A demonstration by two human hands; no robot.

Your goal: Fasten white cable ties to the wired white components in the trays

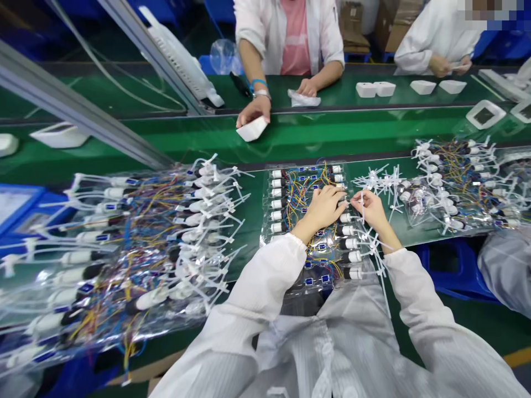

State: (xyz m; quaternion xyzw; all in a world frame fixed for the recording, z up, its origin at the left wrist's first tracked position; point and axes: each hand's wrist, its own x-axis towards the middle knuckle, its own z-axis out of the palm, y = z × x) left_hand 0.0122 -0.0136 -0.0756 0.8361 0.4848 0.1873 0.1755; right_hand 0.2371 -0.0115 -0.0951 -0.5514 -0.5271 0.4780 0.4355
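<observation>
In the head view, my left hand (326, 207) lies across the middle of a clear plastic tray (265, 235), its fingers curled at the end of a white-and-black motor-like cylinder. My right hand (372, 210) is just right of it, with thumb and fingertips pinched on a thin white zip tie (362, 202). More white cylinders (350, 243) line both sides of the tray, joined by yellow, red and blue wires (295, 193). Loose zip ties (379, 181) are heaped beyond my right hand. Others hang from the cylinders near my right wrist.
Wired cylinders with zip ties (194, 215) fill trays to the left; another such tray (464, 182) is at right. Across a green conveyor (315, 138), a co-worker's hand (254, 110) holds a white housing (252, 130). A metal post (83, 105) slants at left.
</observation>
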